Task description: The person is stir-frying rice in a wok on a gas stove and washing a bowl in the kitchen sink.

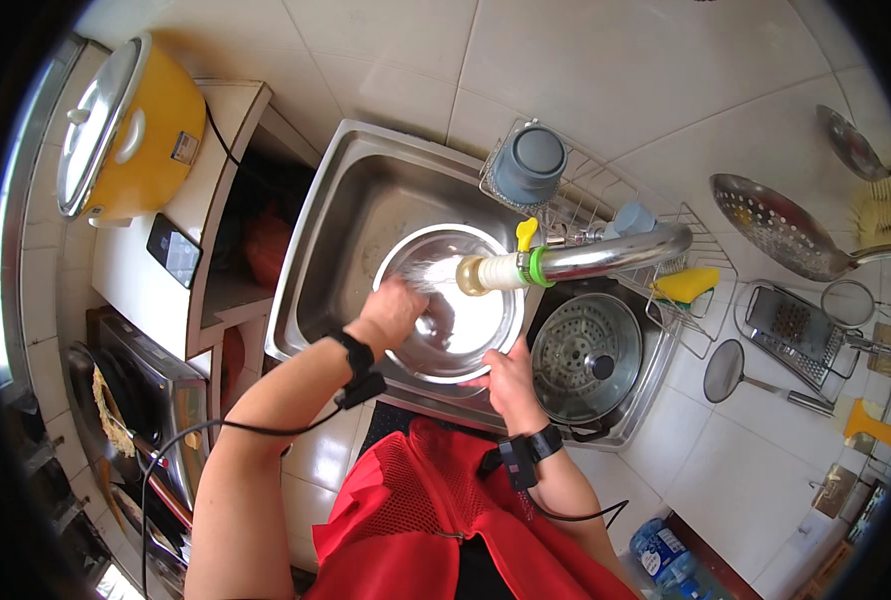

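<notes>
A round stainless steel bowl stands tilted or level, I cannot tell which, in the left basin of the steel sink. My right hand grips its near right rim. At the bowl's left side, my left hand reaches over the rim into splashing water; its fingertips are blurred by the spray, and whether they hold anything is hidden. Above the bowl ends the faucet, whose wrapped nozzle bears a yellow lever. A steamer pot with a glass lid sits in the right basin.
A wire rack behind the sink holds a grey-blue cup and a yellow sponge. Left are a yellow rice cooker, a phone and a stove with a pan. A skimmer and grater hang right.
</notes>
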`<state>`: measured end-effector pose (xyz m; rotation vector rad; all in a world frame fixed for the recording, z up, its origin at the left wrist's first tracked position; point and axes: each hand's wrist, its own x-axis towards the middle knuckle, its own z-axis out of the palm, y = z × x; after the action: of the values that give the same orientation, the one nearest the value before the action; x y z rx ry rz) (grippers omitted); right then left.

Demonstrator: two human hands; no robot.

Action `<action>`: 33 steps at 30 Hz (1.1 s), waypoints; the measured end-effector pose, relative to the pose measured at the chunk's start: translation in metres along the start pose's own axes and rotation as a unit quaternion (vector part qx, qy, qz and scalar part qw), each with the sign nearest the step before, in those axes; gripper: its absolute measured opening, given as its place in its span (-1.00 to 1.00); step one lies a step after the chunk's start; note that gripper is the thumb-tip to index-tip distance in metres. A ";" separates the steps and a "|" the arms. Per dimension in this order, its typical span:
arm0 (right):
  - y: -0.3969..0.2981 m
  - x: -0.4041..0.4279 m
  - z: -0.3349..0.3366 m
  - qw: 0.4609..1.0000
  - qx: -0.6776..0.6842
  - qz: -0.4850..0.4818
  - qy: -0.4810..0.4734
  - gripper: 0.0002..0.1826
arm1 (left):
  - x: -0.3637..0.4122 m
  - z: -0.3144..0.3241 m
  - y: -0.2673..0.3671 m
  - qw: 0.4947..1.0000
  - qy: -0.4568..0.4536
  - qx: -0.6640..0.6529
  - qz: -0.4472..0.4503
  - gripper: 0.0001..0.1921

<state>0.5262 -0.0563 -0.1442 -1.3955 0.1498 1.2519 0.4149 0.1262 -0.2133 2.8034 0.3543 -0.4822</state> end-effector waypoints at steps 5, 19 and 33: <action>0.017 0.029 -0.010 0.983 -0.157 -0.093 0.025 -0.17 | -0.008 -0.015 0.081 0.887 0.003 -0.428 -0.173 -0.61; -0.019 0.027 -0.013 0.999 -0.017 -0.023 -0.034 -0.14 | -0.014 -0.002 0.033 0.948 0.040 -0.311 0.060 -0.63; -0.009 0.049 -0.025 0.941 -0.231 -0.244 0.040 -0.19 | -0.023 0.025 0.033 0.959 0.164 -0.224 -0.050 -0.65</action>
<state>0.5670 -0.0457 -0.1804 -1.7491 -0.4413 0.8370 0.3964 0.0834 -0.2200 2.4185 0.5927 0.0524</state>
